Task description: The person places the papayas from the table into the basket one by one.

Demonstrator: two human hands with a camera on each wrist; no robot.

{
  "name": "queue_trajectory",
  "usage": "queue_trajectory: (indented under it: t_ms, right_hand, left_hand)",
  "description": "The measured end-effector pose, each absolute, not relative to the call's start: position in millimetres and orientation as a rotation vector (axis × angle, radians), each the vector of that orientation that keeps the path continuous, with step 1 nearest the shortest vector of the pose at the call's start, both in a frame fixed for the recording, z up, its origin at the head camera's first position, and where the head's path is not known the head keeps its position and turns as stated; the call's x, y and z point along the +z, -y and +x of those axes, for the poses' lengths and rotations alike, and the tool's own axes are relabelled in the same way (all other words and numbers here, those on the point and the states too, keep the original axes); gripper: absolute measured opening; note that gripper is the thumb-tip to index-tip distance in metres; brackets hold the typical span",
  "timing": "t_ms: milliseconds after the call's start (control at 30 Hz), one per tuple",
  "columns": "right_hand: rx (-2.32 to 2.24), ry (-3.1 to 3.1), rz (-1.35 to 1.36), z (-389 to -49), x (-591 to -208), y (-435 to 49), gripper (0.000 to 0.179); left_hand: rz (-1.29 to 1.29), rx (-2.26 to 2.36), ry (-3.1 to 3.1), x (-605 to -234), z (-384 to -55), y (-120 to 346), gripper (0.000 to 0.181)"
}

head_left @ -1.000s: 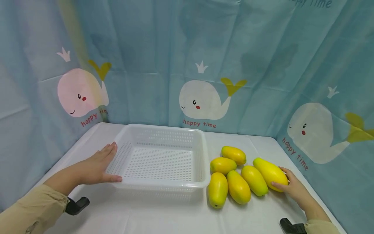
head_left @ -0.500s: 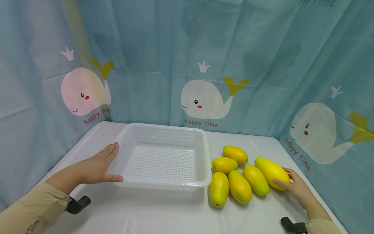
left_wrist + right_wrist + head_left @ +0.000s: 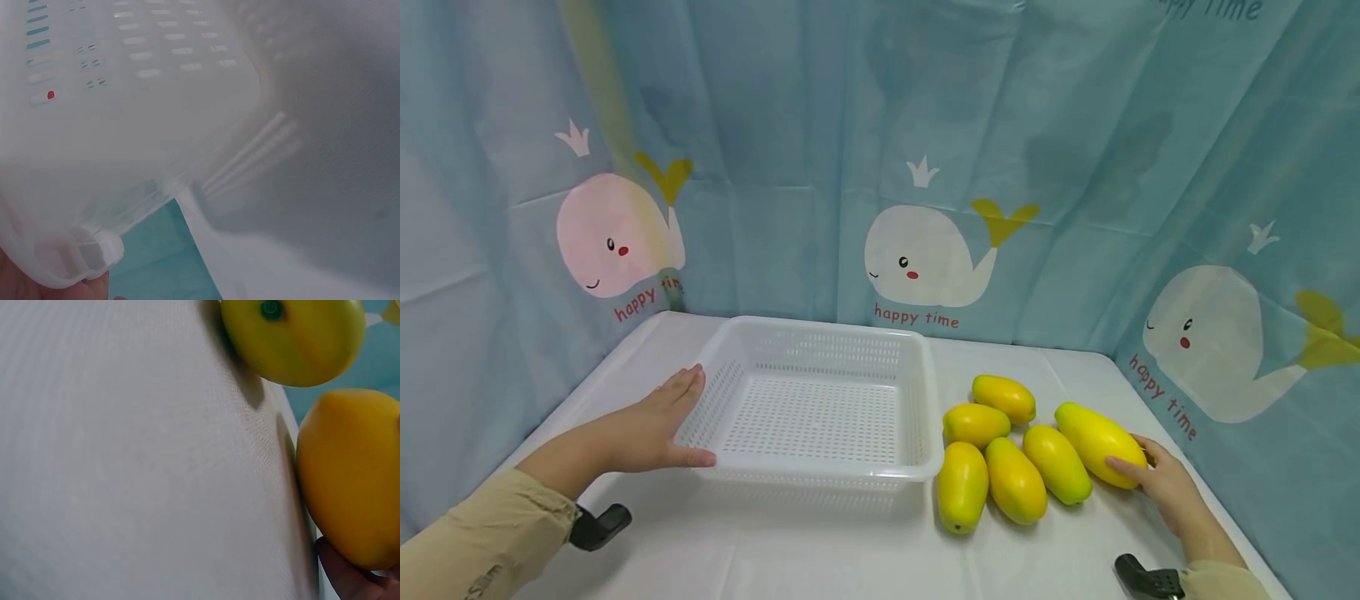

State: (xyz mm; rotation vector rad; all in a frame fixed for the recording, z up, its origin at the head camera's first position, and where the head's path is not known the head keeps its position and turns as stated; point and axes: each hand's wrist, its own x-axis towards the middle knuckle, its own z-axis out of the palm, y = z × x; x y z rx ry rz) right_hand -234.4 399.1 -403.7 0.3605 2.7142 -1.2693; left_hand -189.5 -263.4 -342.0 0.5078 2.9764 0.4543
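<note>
A white perforated plastic basket (image 3: 820, 472) stands on the table, with nothing lying in it. My left hand (image 3: 643, 429) rests against its left side, fingers straight, thumb along the near corner. In the left wrist view, fingertips (image 3: 94, 286) show at the basket's rim. My right hand (image 3: 1168, 483) grips the wide end of a large yellow mango (image 3: 1093, 437), its thumb on the near side. Part of that hand's fingers is hidden behind the fruit. The right wrist view shows the held mango (image 3: 353, 478) close up, a fingertip under it, beside another mango (image 3: 297, 337).
Several smaller yellow mangoes (image 3: 1015, 482) lie grouped between the basket and my right hand. A white cloth (image 3: 820, 550) covers the table. Blue curtains (image 3: 775, 167) printed with whales hang behind and at both sides.
The head view has shifted slightly. Both hands stay where they were, the left at the basket and the right on the large mango, which has hardly moved.
</note>
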Motion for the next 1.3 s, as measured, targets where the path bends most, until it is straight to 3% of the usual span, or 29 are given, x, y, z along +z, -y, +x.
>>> queue_trajectory:
  t_ms: [800,1300]
  right_hand:
    - [-1.284,-2.828,0.124,-235.3,-374.6,-398.3,0.088]
    - [-1.277,-2.920,-0.173,-257.4,-320.6,-367.9,0.082]
  left_hand:
    - [0.498,0.469,-2.962,-342.3,-190.8,265.0,0.123]
    - [0.475,0.433,-2.963,-340.3,-193.9,263.1,0.125]
